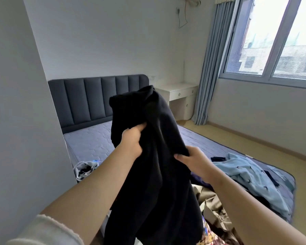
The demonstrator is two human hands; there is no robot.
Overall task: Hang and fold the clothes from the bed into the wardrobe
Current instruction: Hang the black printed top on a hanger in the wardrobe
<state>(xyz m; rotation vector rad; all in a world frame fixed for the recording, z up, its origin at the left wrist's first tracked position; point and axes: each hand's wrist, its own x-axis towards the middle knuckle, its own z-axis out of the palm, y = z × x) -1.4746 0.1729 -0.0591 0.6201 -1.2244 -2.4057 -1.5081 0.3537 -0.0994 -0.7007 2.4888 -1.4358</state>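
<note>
The black garment (154, 156) is clamped in the fingers (140, 128) of left hand (132, 142) and right hand (193, 161), yet slack below them could be snagged on piled clothes (214, 206).

Ahead of us a pale wall (113, 41) carries a socket (177, 10) high up, with a thin cord (183, 20) hanging from it in a loop. In the corner stands a white bedside cabinet (182, 96) with round drawer knobs, just beside a blue-grey pleated curtain (212, 68). To our right we see a wide window (272, 41) above a tan floor (237, 137) edged with skirting (254, 140).
</note>
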